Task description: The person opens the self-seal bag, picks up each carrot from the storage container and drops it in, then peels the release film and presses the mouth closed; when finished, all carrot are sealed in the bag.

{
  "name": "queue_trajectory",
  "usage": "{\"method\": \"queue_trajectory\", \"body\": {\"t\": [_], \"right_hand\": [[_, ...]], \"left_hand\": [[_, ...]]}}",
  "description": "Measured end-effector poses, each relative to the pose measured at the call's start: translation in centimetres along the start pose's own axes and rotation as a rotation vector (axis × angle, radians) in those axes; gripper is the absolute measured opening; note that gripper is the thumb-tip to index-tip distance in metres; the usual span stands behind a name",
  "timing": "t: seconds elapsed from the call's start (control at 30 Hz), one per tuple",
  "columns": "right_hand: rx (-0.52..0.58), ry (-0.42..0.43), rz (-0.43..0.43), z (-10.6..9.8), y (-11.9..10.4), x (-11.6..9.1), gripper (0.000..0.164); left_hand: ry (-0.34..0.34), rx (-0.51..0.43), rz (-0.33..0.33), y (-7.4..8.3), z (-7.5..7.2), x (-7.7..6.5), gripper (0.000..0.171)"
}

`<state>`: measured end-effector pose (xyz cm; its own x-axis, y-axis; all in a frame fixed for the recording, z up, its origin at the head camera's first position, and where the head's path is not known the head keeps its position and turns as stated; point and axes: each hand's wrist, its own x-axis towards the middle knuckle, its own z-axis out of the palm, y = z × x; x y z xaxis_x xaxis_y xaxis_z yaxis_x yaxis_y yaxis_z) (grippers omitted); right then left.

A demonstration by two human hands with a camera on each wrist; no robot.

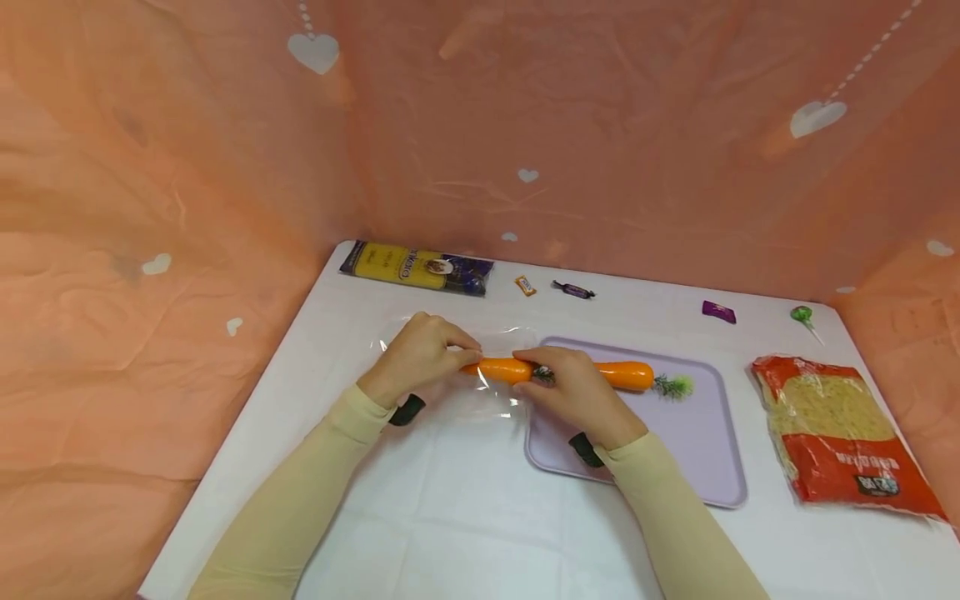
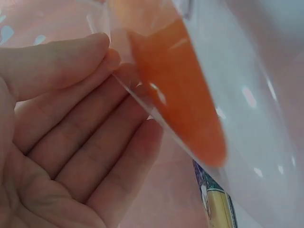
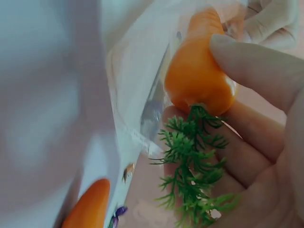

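An orange toy carrot (image 1: 504, 369) lies partly inside a clear plastic bag (image 1: 491, 408), its tapered end pointing left. My right hand (image 1: 576, 393) holds it by the thick end; in the right wrist view its green leafy top (image 3: 192, 152) hangs over the palm. With thumb and forefinger my left hand (image 1: 420, 357) pinches the bag's film. The left wrist view shows the carrot's narrow end (image 2: 183, 99) behind that film, the other left fingers extended beneath. A second carrot (image 1: 628, 375) with a green top rests on the lilac tray (image 1: 701, 442), partly behind my right hand.
At the back left lies a yellow and dark-blue pasta packet (image 1: 416, 267). Along the back are an orange-wrapped candy (image 1: 526, 286), a dark twist-wrapped candy (image 1: 573, 290), a purple-wrapped candy (image 1: 718, 312) and a green lollipop (image 1: 802, 315). A red pasta bag (image 1: 843, 437) lies right of the tray.
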<state>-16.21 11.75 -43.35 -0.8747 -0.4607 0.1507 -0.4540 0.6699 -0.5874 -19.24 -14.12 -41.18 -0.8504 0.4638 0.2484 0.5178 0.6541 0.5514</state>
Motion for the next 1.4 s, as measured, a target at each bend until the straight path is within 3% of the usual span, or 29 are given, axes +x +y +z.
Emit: {"method": "queue_trajectory", "body": {"t": [0.23,0.5,0.87,1.0,1.2,1.4], "right_hand": [[0.059,-0.070,0.054,1.2,-0.2,1.7,0.042],[0.050,-0.121,0.023,2.9,-0.7,3.2,0.033],[0.062,-0.155,-0.002,4.6,-1.0,3.3,0.043],[0.103,-0.131,0.062,3.4,-0.5,2.1,0.042],[0.166,-0.038,0.169,-0.3,1.3,-1.2,0.047],[0.095,0.079,0.285,-4.3,4.4,-4.5,0.048]], "left_hand": [[0.009,0.004,-0.027,-0.2,-0.4,0.0,0.011],[-0.007,-0.023,-0.036,-0.4,-0.6,0.0,0.011],[-0.030,-0.024,-0.067,-0.4,-0.7,-0.1,0.012],[-0.049,-0.021,-0.089,-0.3,-0.7,-0.1,0.013],[-0.059,-0.007,-0.100,-0.4,-0.6,-0.2,0.014],[-0.043,0.004,-0.073,-0.6,-0.7,-0.1,0.013]]}}
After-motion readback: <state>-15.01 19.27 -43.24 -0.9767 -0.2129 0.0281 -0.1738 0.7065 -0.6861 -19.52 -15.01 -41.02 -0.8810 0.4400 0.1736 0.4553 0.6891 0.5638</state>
